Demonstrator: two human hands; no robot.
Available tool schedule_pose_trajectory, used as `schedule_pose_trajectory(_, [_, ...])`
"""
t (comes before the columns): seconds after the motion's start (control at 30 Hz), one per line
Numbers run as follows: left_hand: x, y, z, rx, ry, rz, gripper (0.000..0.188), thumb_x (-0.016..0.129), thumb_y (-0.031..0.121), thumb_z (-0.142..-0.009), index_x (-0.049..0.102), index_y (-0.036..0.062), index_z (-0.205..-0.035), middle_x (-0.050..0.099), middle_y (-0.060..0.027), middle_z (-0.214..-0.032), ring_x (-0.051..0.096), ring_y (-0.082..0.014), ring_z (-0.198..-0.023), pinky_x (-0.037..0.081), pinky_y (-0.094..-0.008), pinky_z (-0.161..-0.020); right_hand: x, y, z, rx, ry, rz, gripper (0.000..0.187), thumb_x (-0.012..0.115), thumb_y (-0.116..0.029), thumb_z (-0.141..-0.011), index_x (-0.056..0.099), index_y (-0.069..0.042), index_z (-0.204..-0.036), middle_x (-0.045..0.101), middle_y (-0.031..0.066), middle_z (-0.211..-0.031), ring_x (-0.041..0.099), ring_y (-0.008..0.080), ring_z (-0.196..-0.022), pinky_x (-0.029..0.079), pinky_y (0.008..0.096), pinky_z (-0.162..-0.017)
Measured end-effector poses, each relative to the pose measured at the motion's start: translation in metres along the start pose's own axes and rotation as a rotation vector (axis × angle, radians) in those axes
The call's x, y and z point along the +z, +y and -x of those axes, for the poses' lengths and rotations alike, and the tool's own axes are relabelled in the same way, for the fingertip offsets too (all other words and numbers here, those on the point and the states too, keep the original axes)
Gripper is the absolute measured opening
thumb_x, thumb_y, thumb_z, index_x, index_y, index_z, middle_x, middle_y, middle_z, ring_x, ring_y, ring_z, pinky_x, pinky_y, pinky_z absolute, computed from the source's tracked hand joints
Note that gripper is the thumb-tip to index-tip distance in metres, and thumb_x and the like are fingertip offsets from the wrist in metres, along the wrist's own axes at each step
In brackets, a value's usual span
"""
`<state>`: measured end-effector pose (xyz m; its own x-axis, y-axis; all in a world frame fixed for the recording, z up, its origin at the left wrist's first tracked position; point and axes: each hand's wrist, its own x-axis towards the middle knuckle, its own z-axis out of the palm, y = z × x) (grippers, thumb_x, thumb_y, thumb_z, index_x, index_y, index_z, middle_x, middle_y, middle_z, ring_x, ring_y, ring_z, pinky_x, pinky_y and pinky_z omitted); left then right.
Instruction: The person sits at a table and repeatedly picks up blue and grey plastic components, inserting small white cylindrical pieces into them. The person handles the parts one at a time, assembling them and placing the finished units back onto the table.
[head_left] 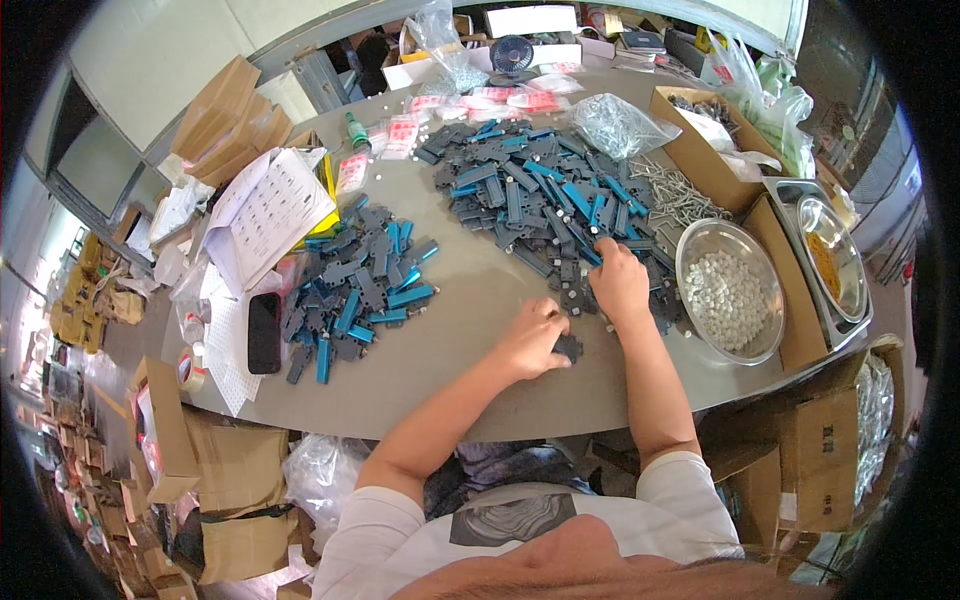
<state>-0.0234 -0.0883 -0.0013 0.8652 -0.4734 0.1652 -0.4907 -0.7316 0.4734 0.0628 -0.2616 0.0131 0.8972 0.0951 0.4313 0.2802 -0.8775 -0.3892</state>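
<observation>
My left hand point(532, 342) is curled at the middle of the table, thumb and fingers closed around a small dark grey plastic part point(570, 348). Just to its right, my right hand point(620, 284) reaches to the near edge of a large heap of dark grey and blue plastic parts point(520, 190). Its fingers are bent together at the heap, and what they hold is hidden. Small white pieces lie among the parts around it. A steel bowl of small white cylindrical pieces point(728, 290) stands right of my right hand.
A smaller heap of grey and blue parts point(375, 270) lies left, beside a black phone point(264, 333) and papers point(265, 215). Long metal screws point(685, 197), a bag of hardware point(620, 125) and a cardboard box point(710, 150) are far right. A small fan point(511, 57) stands behind.
</observation>
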Motion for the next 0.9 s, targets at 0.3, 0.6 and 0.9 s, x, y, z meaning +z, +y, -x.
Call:
schedule_pose_trajectory(0.3, [0.000,0.002,-0.007,-0.190,0.043,0.349,0.036,0.070,0.007,-0.077,0.055,0.0067,-0.109,0.065,-0.0097,-0.084,0.062,-0.0237,-0.078,0.048,-0.0352,-0.071,-0.011,-0.012,-0.005,0.186,0.163,-0.860,0.010,0.066,-0.002,-0.078,0.060,-0.004,-0.086,0.064,0.0094,-0.079,0.062,0.0194,-0.065,0.051,0.0298,-0.062])
schedule_pose_trajectory(0.6, [0.000,-0.046,-0.020,-0.315,0.683,1.207,0.044,0.050,-0.010,-0.085,0.045,0.0038,-0.127,0.063,-0.0092,-0.107,0.060,-0.0131,-0.090,0.049,-0.0262,-0.075,0.028,-0.046,0.021,0.287,-0.428,-1.314,0.017,0.066,-0.005,-0.085,0.056,0.000,-0.099,0.062,0.0057,-0.081,0.062,0.0130,-0.071,0.050,0.0253,-0.061])
schedule_pose_trajectory(0.9, [0.000,-0.043,-0.018,-0.200,0.751,1.218,0.041,0.050,-0.007,-0.088,0.044,0.0031,-0.127,0.063,-0.0081,-0.107,0.060,-0.0138,-0.089,0.049,-0.0253,-0.079,0.024,-0.055,0.025,0.189,-0.445,-1.186,0.014,0.058,-0.004,-0.092,0.056,0.003,-0.103,0.063,0.0074,-0.088,0.065,0.0134,-0.078,0.055,0.0253,-0.066])
